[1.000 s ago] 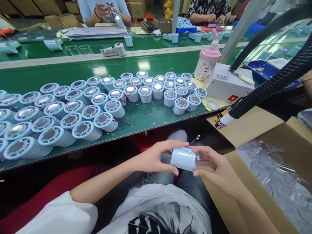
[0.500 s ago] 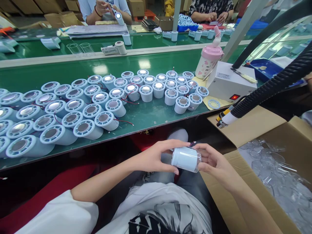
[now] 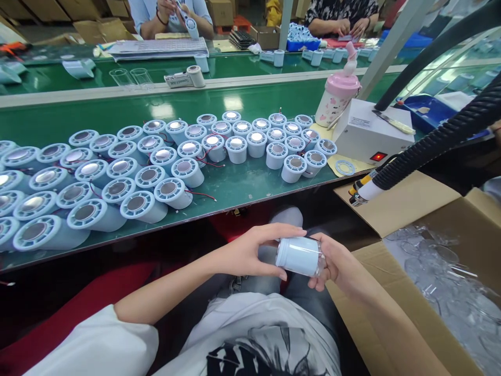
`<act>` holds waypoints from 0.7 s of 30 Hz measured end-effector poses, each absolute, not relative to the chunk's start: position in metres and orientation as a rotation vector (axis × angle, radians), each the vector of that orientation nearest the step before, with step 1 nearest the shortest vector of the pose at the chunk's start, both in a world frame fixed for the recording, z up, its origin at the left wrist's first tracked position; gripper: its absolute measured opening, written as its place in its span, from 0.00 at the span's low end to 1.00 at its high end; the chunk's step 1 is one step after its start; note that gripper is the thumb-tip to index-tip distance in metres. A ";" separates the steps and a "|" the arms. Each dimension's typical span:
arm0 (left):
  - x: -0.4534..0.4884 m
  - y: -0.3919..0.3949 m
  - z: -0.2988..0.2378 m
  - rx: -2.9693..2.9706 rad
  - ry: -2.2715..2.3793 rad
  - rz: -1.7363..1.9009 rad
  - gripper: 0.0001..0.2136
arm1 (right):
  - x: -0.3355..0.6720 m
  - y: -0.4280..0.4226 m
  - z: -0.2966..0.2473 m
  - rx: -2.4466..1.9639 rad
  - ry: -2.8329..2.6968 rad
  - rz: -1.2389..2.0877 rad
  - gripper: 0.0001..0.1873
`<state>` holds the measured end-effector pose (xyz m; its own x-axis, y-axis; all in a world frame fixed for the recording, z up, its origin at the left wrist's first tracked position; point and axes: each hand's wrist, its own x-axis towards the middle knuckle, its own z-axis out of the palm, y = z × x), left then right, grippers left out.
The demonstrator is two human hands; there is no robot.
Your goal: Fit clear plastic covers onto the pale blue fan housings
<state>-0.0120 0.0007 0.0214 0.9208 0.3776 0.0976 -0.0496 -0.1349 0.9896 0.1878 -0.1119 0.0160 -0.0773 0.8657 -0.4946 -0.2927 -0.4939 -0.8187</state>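
Over my lap I hold a pale blue cylinder part point(image 3: 298, 255) lying on its side, with a clear cap on its right end. My left hand point(image 3: 250, 251) grips its left end, thumb below and fingers on top. My right hand point(image 3: 336, 263) is wrapped round the capped right end. On the green bench point(image 3: 235, 190) in front stand several matching blue cylinders point(image 3: 172, 156) with round metal faces up, some trailing red wires.
A white box with a red switch point(image 3: 370, 137) and a pink bottle point(image 3: 336, 99) stand at the bench's right. A black ribbed hose point(image 3: 434, 146) crosses above an open carton of clear caps point(image 3: 442, 277). Two other people work at the far bench point(image 3: 172, 15).
My right hand has closed further round the cylinder's capped end; the red wire at its top no longer shows. The view drifted slightly.
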 end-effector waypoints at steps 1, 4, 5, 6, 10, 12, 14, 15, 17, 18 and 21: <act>-0.012 0.001 0.021 1.667 0.248 0.376 0.32 | 0.187 -0.112 0.016 -1.319 -0.663 1.721 0.27; -0.012 0.001 0.020 1.653 0.231 0.389 0.33 | 0.186 -0.111 0.015 -1.312 -0.627 1.755 0.28; -0.012 0.001 0.019 1.649 0.221 0.399 0.34 | 0.185 -0.111 0.015 -1.311 -0.617 1.766 0.29; -0.012 0.001 0.018 1.646 0.211 0.408 0.34 | 0.185 -0.111 0.015 -1.308 -0.604 1.783 0.30; -0.010 -0.001 0.018 1.648 0.214 0.428 0.33 | 0.184 -0.109 0.019 -1.275 -0.515 1.937 0.33; -0.009 -0.004 0.020 1.656 0.249 0.425 0.31 | 0.183 -0.109 0.018 -1.265 -0.472 2.015 0.35; -0.008 -0.006 0.023 1.652 0.298 0.411 0.29 | 0.183 -0.110 0.014 -1.275 -0.500 2.026 0.37; -0.008 -0.007 0.024 1.638 0.330 0.397 0.29 | 0.184 -0.112 0.011 -1.278 -0.568 1.976 0.38; -0.008 -0.009 0.026 1.583 0.402 0.356 0.29 | 0.186 -0.115 0.006 -1.287 -0.823 1.712 0.37; -0.008 -0.009 0.027 1.540 0.433 0.332 0.29 | 0.188 -0.118 0.004 -1.301 -0.997 1.502 0.35; -0.009 -0.009 0.029 1.406 0.473 0.251 0.29 | 0.195 -0.124 0.004 -1.290 -1.573 0.805 0.30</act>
